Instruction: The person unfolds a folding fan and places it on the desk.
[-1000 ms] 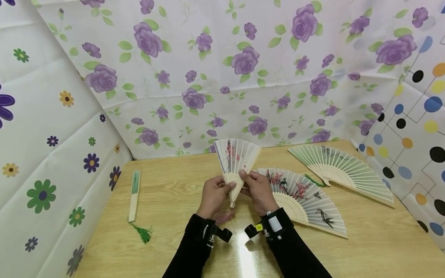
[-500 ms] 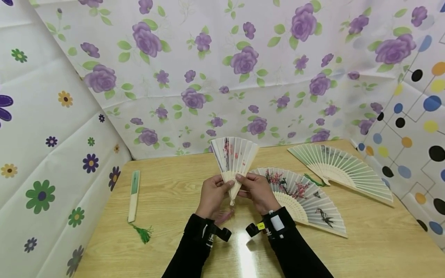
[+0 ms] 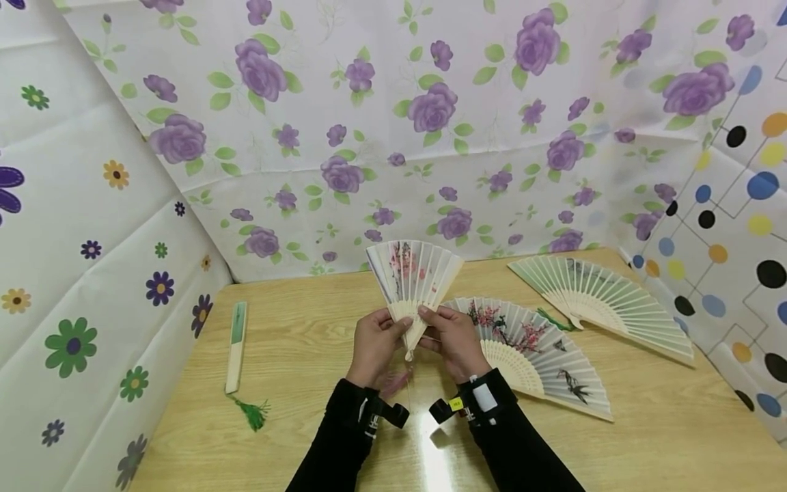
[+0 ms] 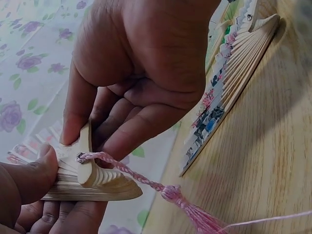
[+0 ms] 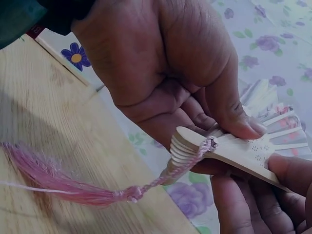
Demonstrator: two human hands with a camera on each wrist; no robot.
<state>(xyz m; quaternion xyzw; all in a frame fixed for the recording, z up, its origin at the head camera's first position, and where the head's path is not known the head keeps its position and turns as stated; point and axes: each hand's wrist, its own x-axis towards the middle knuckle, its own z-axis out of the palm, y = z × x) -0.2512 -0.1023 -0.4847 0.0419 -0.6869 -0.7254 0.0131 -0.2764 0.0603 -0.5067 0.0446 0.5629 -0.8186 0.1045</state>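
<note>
Half-open paper fan [image 3: 415, 277], painted with pink blossom, stands upright above the table [image 3: 307, 355], held low on its wooden ribs by both hands. The left hand [image 3: 376, 345] pinches the left guard stick, thumb on top and fingers curled behind; the right hand [image 3: 453, 339] pinches the right side the same way, thumb pressed on the pierced ribs near the pivot [image 5: 195, 146]. A pink tassel [image 5: 63, 185] hangs from the pivot on a twisted cord and trails toward the wood. Compared with a second ago, the leaf has spread a little wider: its left edge now reaches further left and the top arc sits slightly higher, while the hands have barely shifted.

Black sleeves with small wrist devices cover both forearms nearest the viewer. Just beyond the right hand, a fully opened fan with blossoms and birds [image 3: 535, 348] lies flat on the light wood-grain surface. Further right and back lies a second opened fan, pale green [image 3: 605, 301], with a green tassel beside its pivot. Well apart on the left edge of the table lies a closed fan [image 3: 237, 345], its green tassel [image 3: 253, 412] at the near end.

Behind the table hangs a white cloth printed with purple roses [image 3: 430, 109]. The left wall carries a daisy print, the right one coloured dots joined by lines.
</note>
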